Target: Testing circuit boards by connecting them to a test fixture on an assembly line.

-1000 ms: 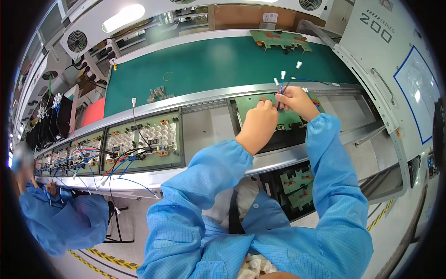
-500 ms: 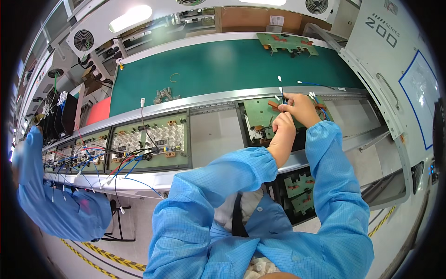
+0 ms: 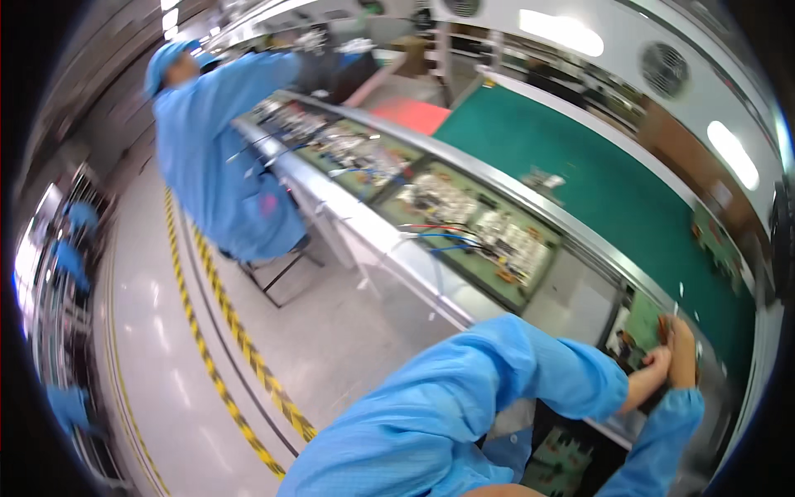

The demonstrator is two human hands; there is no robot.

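At the right end of the line, both my hands are over a green circuit board in a dark frame. My right hand is closed around a thin wire with a white connector that sticks up above the fingers. Beside those fingers shows an orange-brown part on the board side; blur hides how it is held. My left hand is pinched against the right hand, and what lies between its fingertips cannot be made out.
Framed boards with wires run leftward along the metal rail. A green mat lies behind, with small metal parts and another circuit board. At the far left a co-worker in blue stands at the line. More boards sit below my arms.
The view has swung to the left and blurred, so the hands now appear further right in it. Both hands stay together over the same board. More of the co-worker and the floor shows.
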